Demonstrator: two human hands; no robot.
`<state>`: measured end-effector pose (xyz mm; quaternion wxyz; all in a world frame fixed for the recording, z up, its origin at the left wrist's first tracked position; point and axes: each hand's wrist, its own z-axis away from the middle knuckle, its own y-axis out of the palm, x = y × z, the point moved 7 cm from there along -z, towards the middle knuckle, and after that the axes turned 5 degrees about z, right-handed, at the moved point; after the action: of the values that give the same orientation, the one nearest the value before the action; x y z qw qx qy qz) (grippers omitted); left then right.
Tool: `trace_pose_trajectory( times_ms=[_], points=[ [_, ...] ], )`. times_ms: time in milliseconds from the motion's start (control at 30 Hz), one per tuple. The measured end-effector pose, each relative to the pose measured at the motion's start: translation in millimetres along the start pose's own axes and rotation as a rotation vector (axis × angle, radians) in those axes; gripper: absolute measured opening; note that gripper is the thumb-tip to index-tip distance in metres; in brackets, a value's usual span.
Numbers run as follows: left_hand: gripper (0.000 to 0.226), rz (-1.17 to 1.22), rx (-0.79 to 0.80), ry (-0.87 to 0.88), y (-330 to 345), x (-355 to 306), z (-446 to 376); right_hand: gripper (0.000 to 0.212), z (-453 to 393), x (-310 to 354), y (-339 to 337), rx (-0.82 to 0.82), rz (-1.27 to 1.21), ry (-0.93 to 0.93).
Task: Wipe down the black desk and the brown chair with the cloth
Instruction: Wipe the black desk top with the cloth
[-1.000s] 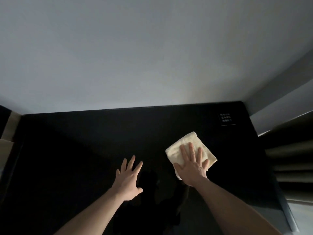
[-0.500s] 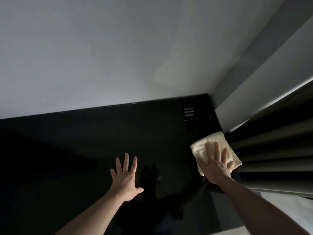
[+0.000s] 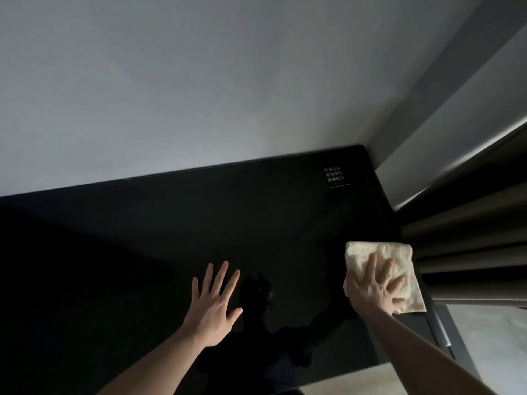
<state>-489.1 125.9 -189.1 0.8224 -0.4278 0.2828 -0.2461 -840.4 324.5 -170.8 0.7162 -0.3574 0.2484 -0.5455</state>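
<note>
The glossy black desk (image 3: 176, 240) fills the lower half of the view and meets a pale wall at its back. A folded cream cloth (image 3: 370, 253) lies flat at the desk's right edge. My right hand (image 3: 376, 289) presses on the cloth with straight, spread fingers. My left hand (image 3: 212, 305) rests palm down on the bare desk near the middle, fingers spread, holding nothing. The brown chair is out of view.
A small black label with white characters (image 3: 334, 175) sits near the desk's back right corner. Dark pleated curtains (image 3: 467, 246) hang close against the desk's right side. A pale floor (image 3: 496, 346) shows at the lower right.
My right hand has slid the cloth rightward to the desk's right edge, then slightly toward me. The view has swung right. My left hand stays flat on the desk.
</note>
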Motion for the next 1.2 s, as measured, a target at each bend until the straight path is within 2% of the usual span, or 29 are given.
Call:
trace_pose_trajectory(
  times_ms=[100, 267, 400, 500, 633, 767, 967, 1100, 1200],
  points=[
    [0.093, 0.013, -0.002, 0.023, 0.0, 32.6, 22.8, 0.085, 38.3, 27.2, 32.0, 0.008, -0.042, 0.069],
    [0.094, -0.021, 0.069, -0.007, -6.0, 113.5, 73.8, 0.083, 127.2, 105.8, 108.0, -0.003, -0.044, 0.054],
    [0.095, -0.047, 0.108, -0.095, -8.7, 190.7, 122.4, 0.086, 218.0, 196.6, 178.6, 0.064, -0.003, -0.113],
    [0.097, -0.049, 0.112, -0.14, -6.8, 235.3, 150.0, 0.087, 257.6, 227.4, 208.8, 0.12, 0.052, -0.287],
    [0.101, -0.008, 0.089, -0.194, -10.2, 273.4, 163.8, 0.087, 244.2, 215.9, 196.2, 0.157, 0.078, -0.333],
    [0.106, 0.062, 0.041, -0.268, -15.8, 300.8, 170.1, 0.091, 208.2, 213.6, 164.9, 0.111, 0.118, -0.318],
    [0.108, 0.147, 0.04, -0.398, -20.4, 344.0, 190.2, 0.092, 169.9, 226.9, 138.3, 0.051, 0.079, -0.175],
    [0.11, 0.207, 0.041, -0.459, -20.2, 373.3, 210.3, 0.087, 179.4, 243.2, 142.4, -0.004, 0.03, -0.092],
    [0.111, 0.243, 0.029, -0.485, -19.3, 397.6, 228.9, 0.092, 200.0, 268.2, 158.7, 0.027, 0.042, -0.048]
  ],
)
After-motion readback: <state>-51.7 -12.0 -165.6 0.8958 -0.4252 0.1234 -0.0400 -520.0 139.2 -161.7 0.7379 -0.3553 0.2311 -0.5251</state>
